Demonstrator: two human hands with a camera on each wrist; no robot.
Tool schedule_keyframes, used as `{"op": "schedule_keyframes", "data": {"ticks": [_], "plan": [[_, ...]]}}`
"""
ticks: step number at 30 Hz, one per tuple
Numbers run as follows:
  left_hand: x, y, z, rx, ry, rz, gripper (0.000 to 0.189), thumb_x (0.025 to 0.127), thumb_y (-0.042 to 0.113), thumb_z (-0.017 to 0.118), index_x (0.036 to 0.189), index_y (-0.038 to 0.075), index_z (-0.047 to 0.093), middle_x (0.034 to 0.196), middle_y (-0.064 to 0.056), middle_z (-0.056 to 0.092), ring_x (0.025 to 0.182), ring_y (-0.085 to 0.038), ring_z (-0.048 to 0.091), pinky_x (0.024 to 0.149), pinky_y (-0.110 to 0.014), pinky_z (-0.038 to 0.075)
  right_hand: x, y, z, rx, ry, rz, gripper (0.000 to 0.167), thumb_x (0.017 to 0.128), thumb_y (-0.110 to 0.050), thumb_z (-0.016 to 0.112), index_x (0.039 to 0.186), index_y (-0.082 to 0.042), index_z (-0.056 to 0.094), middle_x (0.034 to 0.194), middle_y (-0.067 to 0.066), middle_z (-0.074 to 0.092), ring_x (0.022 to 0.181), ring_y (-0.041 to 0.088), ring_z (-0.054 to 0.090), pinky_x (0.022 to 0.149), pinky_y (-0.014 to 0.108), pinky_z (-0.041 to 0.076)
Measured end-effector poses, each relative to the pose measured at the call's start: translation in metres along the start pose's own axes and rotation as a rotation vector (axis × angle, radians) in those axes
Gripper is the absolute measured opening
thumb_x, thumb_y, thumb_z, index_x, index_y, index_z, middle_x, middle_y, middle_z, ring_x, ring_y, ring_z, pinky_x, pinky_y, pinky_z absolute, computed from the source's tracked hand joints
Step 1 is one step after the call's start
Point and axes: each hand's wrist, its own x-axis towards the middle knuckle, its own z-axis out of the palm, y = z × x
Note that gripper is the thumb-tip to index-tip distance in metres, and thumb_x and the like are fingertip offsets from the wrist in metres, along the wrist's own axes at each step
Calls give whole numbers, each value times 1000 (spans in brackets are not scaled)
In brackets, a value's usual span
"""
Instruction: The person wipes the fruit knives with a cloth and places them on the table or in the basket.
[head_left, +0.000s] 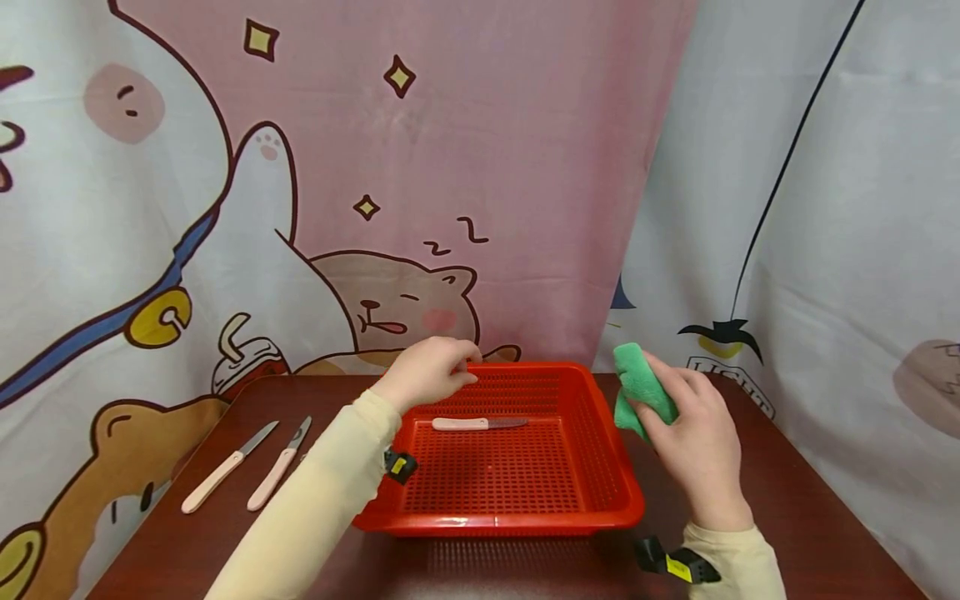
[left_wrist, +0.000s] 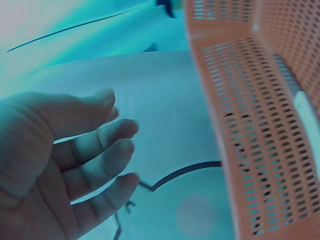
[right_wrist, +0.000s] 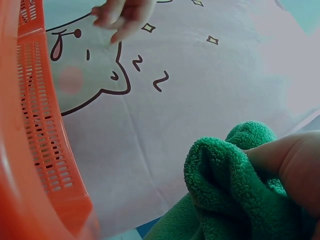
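Observation:
My right hand (head_left: 693,433) grips a folded green towel (head_left: 642,387) to the right of the red plastic basket (head_left: 630,500). In the right wrist view the thumb presses into the bunched fluffy towel (right_wrist: 225,190). My left hand (head_left: 431,371) hovers over the basket's back left part and holds nothing. Its fingers are loosely bent, as the left hand (left_wrist: 75,160) shows in the left wrist view. On the basket floor near the back lies a knife (head_left: 461,424) with a pale pink handle, its blade pointing right.
Left of the basket, two more pale-handled knives (head_left: 217,481) (head_left: 273,475) lie on the dark brown table (head_left: 787,467), blades pointing away. My left sleeve (head_left: 315,500) crosses the basket's left side. A printed curtain (head_left: 525,167) hangs behind the table.

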Motion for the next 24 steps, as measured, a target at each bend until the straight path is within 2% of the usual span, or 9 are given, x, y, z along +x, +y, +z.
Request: {"op": "schedule_keyframes", "data": {"ticks": [8, 11, 14, 19, 24], "plan": [[-29, -12, -18, -8, 162, -41, 13, 90, 17, 75, 101, 15, 70, 93, 1, 70, 81, -15, 65, 72, -36, 54, 1, 0, 3, 1, -9, 0, 63, 77, -5, 81, 136, -17, 62, 114, 17, 60, 98, 38, 54, 76, 57, 44], [-44, -20, -20, 11, 234, -61, 15, 89, 16, 76, 102, 14, 70, 91, 0, 69, 78, -16, 64, 69, -37, 53, 1, 1, 4, 1, -13, 2, 63, 77, -5, 81, 136, -18, 62, 115, 17, 60, 99, 37, 54, 75, 57, 44], [-63, -30, -18, 44, 278, -112, 20, 88, 16, 76, 106, 12, 69, 91, 0, 66, 74, -15, 61, 66, -36, 52, 2, 2, 4, 2, -15, 0, 63, 77, -5, 82, 136, -17, 62, 115, 18, 60, 99, 38, 54, 75, 57, 44], [-96, -56, -6, 70, 274, -233, 26, 87, 16, 77, 111, 8, 68, 91, -3, 63, 76, -17, 60, 65, -38, 52, 2, 3, 4, 3, -21, 6, 63, 78, -5, 81, 136, -17, 61, 115, 18, 59, 99, 38, 54, 75, 57, 44], [-131, -84, 7, 88, 245, -347, 36, 86, 17, 77, 116, 1, 66, 104, -17, 66, 92, -33, 64, 77, -51, 53, 2, 3, 4, 0, -27, 13, 62, 79, -5, 79, 137, -18, 61, 115, 18, 59, 99, 38, 54, 75, 57, 45]]}}
